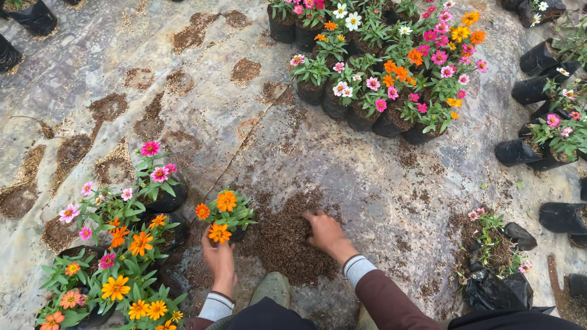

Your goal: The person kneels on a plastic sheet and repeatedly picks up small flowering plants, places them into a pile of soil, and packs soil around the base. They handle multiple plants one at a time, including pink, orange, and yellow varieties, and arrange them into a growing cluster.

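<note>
On the ground, left hand (220, 261) fingers together touching orange-flowered pot (227, 216); right hand (325, 232) fingers curled into loose soil (283, 241)

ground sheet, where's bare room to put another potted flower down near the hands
The ground sheet lies bare between the soil pile under the right hand and the big flower cluster. It is also open toward the upper left. The left hand touches the orange-flower pot, and pots crowd its left.
</note>
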